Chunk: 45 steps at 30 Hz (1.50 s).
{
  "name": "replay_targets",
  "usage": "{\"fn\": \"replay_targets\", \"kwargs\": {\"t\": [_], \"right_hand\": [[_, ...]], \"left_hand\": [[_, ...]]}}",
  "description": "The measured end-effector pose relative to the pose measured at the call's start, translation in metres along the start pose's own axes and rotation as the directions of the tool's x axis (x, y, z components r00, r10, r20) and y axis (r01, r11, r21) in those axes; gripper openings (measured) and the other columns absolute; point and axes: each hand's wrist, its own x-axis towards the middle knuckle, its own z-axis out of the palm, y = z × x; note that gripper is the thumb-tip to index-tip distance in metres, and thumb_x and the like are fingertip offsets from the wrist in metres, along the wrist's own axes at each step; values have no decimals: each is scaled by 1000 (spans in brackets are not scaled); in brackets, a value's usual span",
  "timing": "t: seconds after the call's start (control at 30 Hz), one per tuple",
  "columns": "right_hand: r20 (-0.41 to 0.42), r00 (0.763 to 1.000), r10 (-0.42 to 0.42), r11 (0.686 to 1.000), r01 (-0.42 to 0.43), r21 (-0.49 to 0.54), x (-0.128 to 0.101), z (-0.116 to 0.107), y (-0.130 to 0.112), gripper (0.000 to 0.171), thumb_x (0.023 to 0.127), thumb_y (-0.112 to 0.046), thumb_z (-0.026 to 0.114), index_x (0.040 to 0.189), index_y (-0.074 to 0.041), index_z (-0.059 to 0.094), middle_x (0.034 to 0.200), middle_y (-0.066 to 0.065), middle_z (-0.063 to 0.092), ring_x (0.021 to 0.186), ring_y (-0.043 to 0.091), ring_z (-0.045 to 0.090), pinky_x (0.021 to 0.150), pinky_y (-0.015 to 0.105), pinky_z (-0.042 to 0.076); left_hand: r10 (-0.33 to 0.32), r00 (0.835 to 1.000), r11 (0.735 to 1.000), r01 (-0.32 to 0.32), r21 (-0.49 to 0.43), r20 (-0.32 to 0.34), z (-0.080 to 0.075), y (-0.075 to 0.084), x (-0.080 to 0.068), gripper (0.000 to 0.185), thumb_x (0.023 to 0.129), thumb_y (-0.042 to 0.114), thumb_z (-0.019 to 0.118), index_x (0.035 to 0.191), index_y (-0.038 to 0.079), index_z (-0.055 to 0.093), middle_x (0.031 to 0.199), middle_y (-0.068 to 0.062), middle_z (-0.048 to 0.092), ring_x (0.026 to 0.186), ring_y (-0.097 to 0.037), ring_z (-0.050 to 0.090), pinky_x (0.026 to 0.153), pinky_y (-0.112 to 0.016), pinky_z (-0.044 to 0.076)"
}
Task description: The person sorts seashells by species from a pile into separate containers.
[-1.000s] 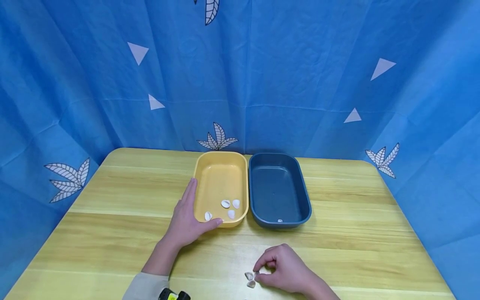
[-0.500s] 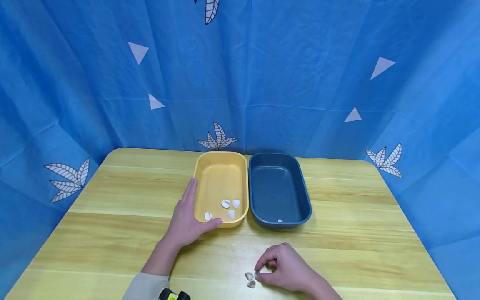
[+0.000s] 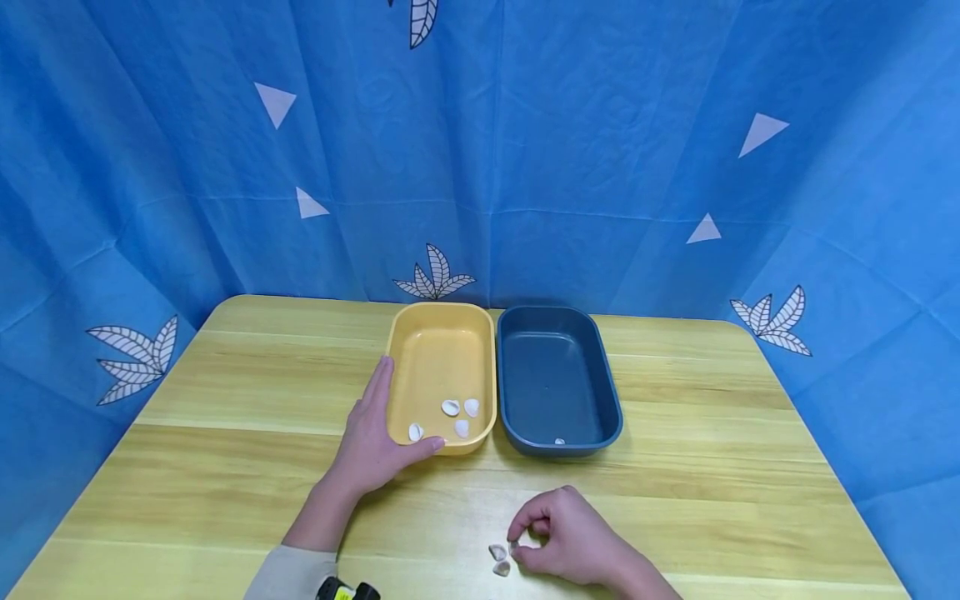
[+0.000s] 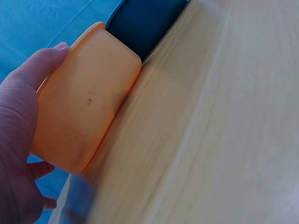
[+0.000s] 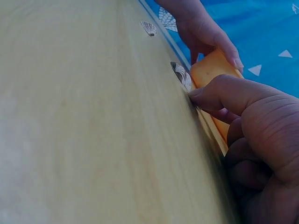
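Right hand [image 3: 566, 537] pinches small shell [image 3: 513, 548]

Thumb and forefinger hold it beside two shells [image 3: 501, 568] on the worktop [image 3: 712, 442], well off the far edge; left hand [image 3: 369, 440], fingers outstretched, touches the near-left corner of the yellow tray [image 3: 438, 358], white shells [image 3: 451, 408] inside toward its near rim, blue tray [image 3: 551, 371] alongside

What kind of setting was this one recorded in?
Probably a staged recording corner, though the wider room is hidden: blue leaf-patterned cloth hangs behind and at both sides of a wood-grain table, on which a yellow tray and a dark blue tray stand side by side.
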Motion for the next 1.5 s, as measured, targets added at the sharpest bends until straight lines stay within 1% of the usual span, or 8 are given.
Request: {"fn": "replay_targets", "kwargs": {"t": [0.3,0.63,0.87,0.97,1.13,1.23,1.4,1.5], "right_hand": [[-28,999,21,994,-18,103,-1,0,-1,16,78,-10,85,83,-21,76,56,-17,35,55,-3,36,54,15,39],[-40,999,5,994,-1,109,-1,-7,-3,15,79,-12,85,83,-24,76,56,-18,32,55,-3,36,55,15,37],[-47,999,7,989,0,147,0,-16,-11,18,78,-5,83,84,-21,76,56,-15,31,54,-1,32,51,15,34],[-66,998,-17,991,25,130,2,-23,-17,18,79,-7,83,84,-21,75,55,-13,28,53,0,29,51,15,32],[-125,985,-122,989,132,71,5,-37,-26,19,77,-6,85,85,-21,75,55,-9,26,55,0,28,51,19,38],[-161,974,-161,985,170,42,8,-47,-31,22,76,-4,85,85,-21,75,57,-8,25,57,0,28,52,23,41],[-195,965,-178,982,186,25,16,-67,-38,23,75,-1,85,85,-20,76,58,-7,24,54,5,25,50,22,37],[-214,963,-166,985,174,19,22,-79,-44,22,76,-2,85,85,-20,76,58,-5,25,53,9,26,49,23,35]], "left_hand": [[-1,1000,1000,1,-2,-4,0,0,0,130,67,57,87,162,21,6,166,4,4,147,-37,16,111,-65,20],[11,1000,1000,-11,-7,-7,0,-1,0,129,68,56,87,162,20,7,166,4,4,148,-35,15,112,-64,20],[12,1000,1000,-12,-2,-7,0,-2,0,130,67,60,86,162,22,6,166,4,4,148,-36,15,111,-65,20],[10,1000,1000,-10,0,-5,0,-2,1,130,67,59,86,162,22,5,166,3,4,148,-36,14,111,-65,20],[9,1000,1000,-9,-5,-1,0,-2,1,130,68,57,87,162,22,5,166,3,4,148,-36,14,111,-66,19],[16,1000,1000,-16,-5,-5,0,-2,1,130,68,57,87,162,21,5,166,3,4,148,-37,15,111,-66,20],[19,1000,1000,-19,-8,-8,0,-2,0,130,68,56,87,162,21,5,166,3,4,148,-37,15,111,-66,20],[18,1000,1000,-18,-8,-3,0,-2,0,130,68,56,87,162,22,5,166,3,4,148,-37,15,111,-66,20]]}}
